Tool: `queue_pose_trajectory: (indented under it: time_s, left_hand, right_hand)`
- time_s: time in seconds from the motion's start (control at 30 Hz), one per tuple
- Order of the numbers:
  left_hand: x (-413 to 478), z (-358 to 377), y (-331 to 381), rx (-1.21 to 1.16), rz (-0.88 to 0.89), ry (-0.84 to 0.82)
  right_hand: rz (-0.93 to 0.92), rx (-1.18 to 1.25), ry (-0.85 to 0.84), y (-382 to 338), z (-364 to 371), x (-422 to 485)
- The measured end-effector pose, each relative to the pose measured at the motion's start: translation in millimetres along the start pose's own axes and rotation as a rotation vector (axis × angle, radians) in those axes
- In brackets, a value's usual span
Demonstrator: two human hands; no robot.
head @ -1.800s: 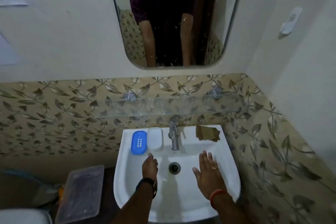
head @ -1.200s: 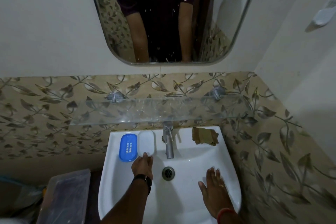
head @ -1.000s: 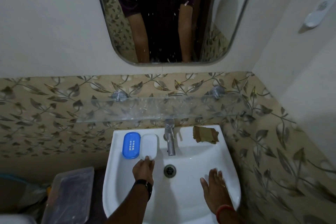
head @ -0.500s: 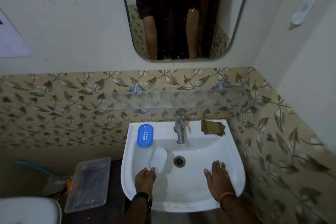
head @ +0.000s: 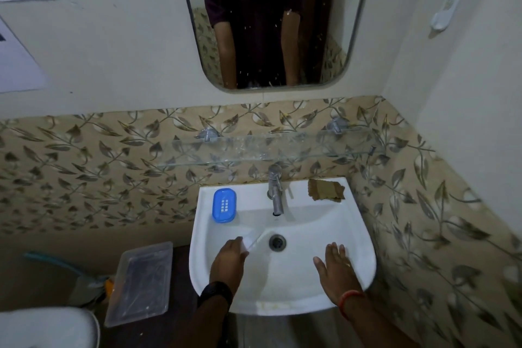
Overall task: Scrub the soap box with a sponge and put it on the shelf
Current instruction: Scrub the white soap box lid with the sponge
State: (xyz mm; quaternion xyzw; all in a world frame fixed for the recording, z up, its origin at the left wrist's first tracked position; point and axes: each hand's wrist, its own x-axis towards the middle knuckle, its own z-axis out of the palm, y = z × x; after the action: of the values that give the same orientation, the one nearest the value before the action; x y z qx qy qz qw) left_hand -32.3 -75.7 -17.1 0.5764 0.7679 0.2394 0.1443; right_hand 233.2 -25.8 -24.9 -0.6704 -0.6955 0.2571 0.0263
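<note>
The left hand (head: 229, 256) grips the pale lid (head: 248, 241) of the soap box by its near end, holding it tilted in the basin at about 9 o'clock from the drain (head: 277, 242). The blurred lid is hard to read in detail. The right hand (head: 334, 270) lies flat and released, fingers spread, on the sink (head: 364, 248) wall at 4 o'clock from the drain, grasping nothing. The blue base (head: 224, 205) sits on the sink rim at 9 o'clock from the tap (head: 275, 191); the brown sponge (head: 324, 189) rests on the rim at 3 o'clock from it, untouched. The glass shelf (head: 271, 148) above carries nothing. By my judgement the task has barely begun: fetching the sponge, scrubbing and shelving all remain.
</note>
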Motion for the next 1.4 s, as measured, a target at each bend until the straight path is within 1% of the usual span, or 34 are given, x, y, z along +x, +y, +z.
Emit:
queue_pose_trajectory:
  time_s: [0.07, 0.1, 0.2, 0.27, 0.33, 0.43, 0.5, 0.6, 0.67, 0.77, 0.83, 0.97, 1.03, 1.1, 1.17, 1.23, 1.3, 1.4]
  left_hand:
    - [2.0, -2.5, 4.4, 0.107, 0.117, 0.010]
    - [2.3, -3.4, 6.4, 0.133, 0.145, 0.015]
    - [4.2, -3.0, 8.3, 0.157, 0.137, 0.048]
    - [4.1, -1.3, 8.8, 0.036, 0.012, 0.083]
    - [3.1, 1.2, 8.3, -0.134, -0.168, 0.130]
    - [2.1, 7.8, 4.6, -0.357, -0.410, 0.182]
    - [0.9, 9.8, 0.9, -0.483, -0.493, 0.179]
    - [-1.7, 17.2, 0.1, -0.500, -0.489, 0.123]
    - [-5.1, 20.7, 2.0, -0.509, -0.504, 0.113]
    - [-9.2, 27.6, 4.2, -0.530, -0.528, 0.104]
    - [-12.0, 32.9, 4.7, -0.515, -0.548, 0.080]
    - [-14.3, 40.2, 2.1, -0.537, -0.636, 0.110]
    - [-16.2, 41.9, 0.2, -0.545, -0.644, 0.118]
    - [-17.5, 42.4, -3.2, -0.561, -0.643, 0.105]
    - [-17.8, 40.6, -5.6, -0.608, -0.664, 0.114]
    - [-15.7, 37.7, -3.1, -0.652, -0.665, 0.120]
    - [-12.3, 34.4, 2.8, -0.687, -0.637, 0.114]
    - [-8.4, 32.1, 11.4, -0.786, -0.620, 0.126]
  right_hand:
    - [0.008, -0.011, 0.007, 4.6, -1.0, 0.6]
    - [0.012, -0.014, 0.006, 6.7, -1.6, 1.0]
    - [0.020, -0.002, -0.004, 11.9, -4.3, 4.0]
    - [0.020, -0.022, 0.001, 16.6, -7.4, 8.4]
    - [-0.003, -0.067, 0.004, 20.4, -12.3, 15.9]
    - [-0.073, -0.200, -0.003, 17.8, -27.8, 35.9]
    - [-0.099, -0.278, 0.033, 10.1, -42.6, 53.5]
    - [-0.058, -0.359, 0.137, 5.9, -64.8, 86.2]
    - [-0.064, -0.420, 0.182, 8.3, -72.6, 110.4]
    - [-0.130, -0.484, 0.168, 11.1, -76.8, 153.4]
    - [-0.172, -0.466, 0.154, 7.8, -75.8, 178.9]
    - [-0.154, -0.382, 0.117, -5.8, -66.5, 207.6]
    - [-0.131, -0.404, 0.129, -10.6, -59.3, 212.1]
    - [-0.113, -0.461, 0.184, -12.4, -53.0, 210.9]
    - [-0.116, -0.488, 0.250, -10.4, -49.4, 204.5]
    - [-0.128, -0.499, 0.266, -6.8, -51.0, 195.5]
    - [-0.153, -0.465, 0.285, -2.2, -54.5, 189.0]
    - [-0.149, -0.332, 0.241, 2.1, -55.9, 175.0]
